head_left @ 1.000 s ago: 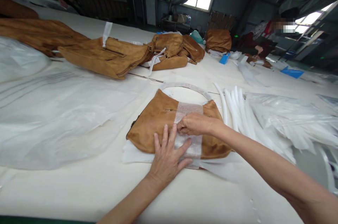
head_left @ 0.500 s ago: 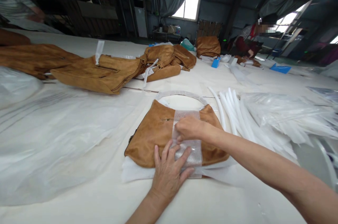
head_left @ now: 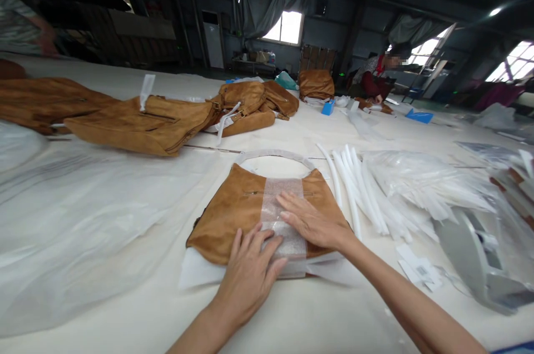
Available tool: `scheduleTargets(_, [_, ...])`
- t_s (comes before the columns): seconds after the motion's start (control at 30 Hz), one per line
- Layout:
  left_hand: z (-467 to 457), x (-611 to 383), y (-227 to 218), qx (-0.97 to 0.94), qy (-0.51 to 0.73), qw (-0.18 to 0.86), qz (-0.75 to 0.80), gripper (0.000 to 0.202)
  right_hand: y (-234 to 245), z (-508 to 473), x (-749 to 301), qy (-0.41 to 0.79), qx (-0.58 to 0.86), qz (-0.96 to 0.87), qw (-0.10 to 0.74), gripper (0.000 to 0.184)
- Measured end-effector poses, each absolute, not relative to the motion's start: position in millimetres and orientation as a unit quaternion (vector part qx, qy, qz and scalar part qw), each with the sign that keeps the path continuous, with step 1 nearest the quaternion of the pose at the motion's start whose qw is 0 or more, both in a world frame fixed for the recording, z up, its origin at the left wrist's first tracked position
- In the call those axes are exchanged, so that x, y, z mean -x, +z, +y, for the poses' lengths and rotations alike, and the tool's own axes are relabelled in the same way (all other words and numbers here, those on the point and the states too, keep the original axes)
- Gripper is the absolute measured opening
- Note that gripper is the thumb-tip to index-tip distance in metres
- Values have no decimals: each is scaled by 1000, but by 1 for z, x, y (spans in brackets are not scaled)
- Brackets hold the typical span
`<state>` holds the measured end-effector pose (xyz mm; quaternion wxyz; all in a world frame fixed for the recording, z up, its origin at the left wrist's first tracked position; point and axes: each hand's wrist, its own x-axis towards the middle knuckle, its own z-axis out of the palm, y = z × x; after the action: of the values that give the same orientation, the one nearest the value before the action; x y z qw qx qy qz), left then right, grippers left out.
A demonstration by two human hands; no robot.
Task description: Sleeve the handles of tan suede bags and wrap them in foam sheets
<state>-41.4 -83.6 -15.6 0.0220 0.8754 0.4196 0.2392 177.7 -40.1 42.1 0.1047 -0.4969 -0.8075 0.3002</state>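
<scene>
A brown handbag (head_left: 217,212) lies flat on the white table, its wrapped handle (head_left: 275,153) arching away from me. Around its middle runs a band of translucent foam wrap (head_left: 273,204). White tissue paper (head_left: 198,272) shows under the bag's near edge. My left hand (head_left: 252,265) rests with spread fingers on the lower part of the bag and the band. Over the band's middle, my right hand (head_left: 308,220) lies flat with its fingers stretched out. Neither hand grips anything.
To the right lie white foam tubes (head_left: 354,187), clear plastic bags (head_left: 425,176), white tags (head_left: 419,268) and a grey tape dispenser (head_left: 471,259). Plastic sheeting (head_left: 104,220) covers the left. More brown bags (head_left: 142,126) lie beyond. A person (head_left: 373,79) works at the far right.
My right hand has gone from curled fingers on the band to lying flat and outstretched. My left hand stays on the bag. The view has turned a little right, showing the tags and dispenser.
</scene>
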Motion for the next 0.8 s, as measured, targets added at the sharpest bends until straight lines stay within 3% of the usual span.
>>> scheduleTargets(0.17, [-60, 44, 23, -864, 251, 9, 435, 40, 60, -62, -204, 165, 576, -788, 145, 61])
scheduleTargets(0.3, [-41, 26, 0, -898, 191, -40, 395, 50, 17, -82, -201, 37, 595, -800, 68, 55])
scheduleTargets(0.4, [-37, 17, -26, -908, 153, -53, 387, 53, -13, -90, -193, 47, 596, -801, 12, 54])
scheduleTargets(0.53, [-38, 20, -26, -908, 129, -29, 397, 54, -10, -88, -195, 115, 596, -794, 25, 55])
scheduleTargets(0.6, [-35, 27, -11, -909, 124, 45, 394, 54, 3, -85, -204, 190, 600, -773, 73, 56])
scheduleTargets(0.7, [-21, 49, 19, -861, 190, 179, 438, 55, 21, -77, -225, 241, 649, -680, 241, 62])
scheduleTargets(0.8, [4, 77, 38, -762, 285, 210, 542, 62, 27, -61, -248, 240, 732, -544, 333, 61])
